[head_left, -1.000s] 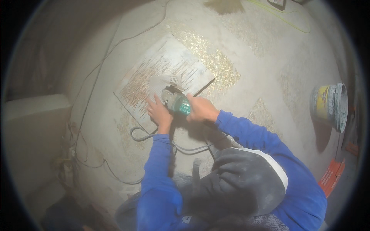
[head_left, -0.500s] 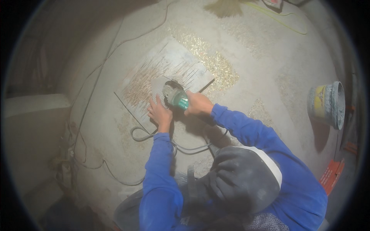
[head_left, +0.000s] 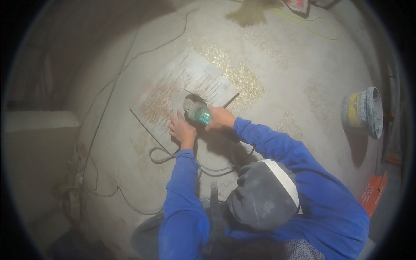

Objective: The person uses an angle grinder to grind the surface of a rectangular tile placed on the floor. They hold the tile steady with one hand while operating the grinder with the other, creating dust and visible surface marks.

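A scored panel [head_left: 173, 84] lies on dusty floor [head_left: 290, 82], bucket [head_left: 356, 112] rightward. Right hand [head_left: 221, 118] grips green grinder [head_left: 199, 114]; left hand [head_left: 183, 131] spreads alongside.

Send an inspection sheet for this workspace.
Surface: floor dusty, patches of pale flakes.
Job's things: panel with brown streaks; green grinder over it, disc contact unclear.
Clutter: bucket at right; broom at top; orange item lower right.
Hands: right hand grips grinder; left hand spread beside it, panel contact unclear.
Cables: grey cable looped by left wrist.
Surroundings: pale block at left; view hazy.
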Tool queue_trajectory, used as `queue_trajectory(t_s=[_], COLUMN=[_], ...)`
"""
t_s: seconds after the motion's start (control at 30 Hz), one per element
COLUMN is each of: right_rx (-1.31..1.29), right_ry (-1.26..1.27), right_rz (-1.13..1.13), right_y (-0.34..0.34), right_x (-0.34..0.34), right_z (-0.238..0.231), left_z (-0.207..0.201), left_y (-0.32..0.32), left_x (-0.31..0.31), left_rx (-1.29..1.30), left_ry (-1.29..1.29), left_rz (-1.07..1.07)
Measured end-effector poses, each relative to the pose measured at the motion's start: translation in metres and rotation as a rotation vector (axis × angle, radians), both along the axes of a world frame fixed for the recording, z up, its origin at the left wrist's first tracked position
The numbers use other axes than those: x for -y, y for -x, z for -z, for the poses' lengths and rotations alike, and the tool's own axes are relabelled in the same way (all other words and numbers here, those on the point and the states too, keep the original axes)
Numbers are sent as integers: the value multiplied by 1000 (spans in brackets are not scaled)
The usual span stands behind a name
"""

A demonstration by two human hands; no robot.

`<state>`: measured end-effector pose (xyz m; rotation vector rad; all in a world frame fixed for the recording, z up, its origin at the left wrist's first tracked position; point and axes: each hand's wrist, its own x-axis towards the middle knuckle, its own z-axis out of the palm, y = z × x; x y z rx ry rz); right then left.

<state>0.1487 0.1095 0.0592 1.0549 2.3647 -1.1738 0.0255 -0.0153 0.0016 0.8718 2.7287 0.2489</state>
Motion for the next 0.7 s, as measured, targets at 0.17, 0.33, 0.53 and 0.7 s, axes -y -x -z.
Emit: queue_trajectory(t_s=[0.17,0.33,0.53,0.7], right_rx=[-2,-68,-41,-22], right_ry=[-33,-29,-30,-15], right_rz=[-7,35,57,61], right_y=[1,-4,-3,0], right_x=[3,7,8,6], right_z=[0,-3,-6,-6], left_z=[-5,-10,-9,-7], left_y=[-1,-2,-3,-3], left_x=[-1,0,-1,-1], left_rx=[9,43,-25,37], left_ry=[13,10,79,2], left_rz=[-4,-10,17,-13])
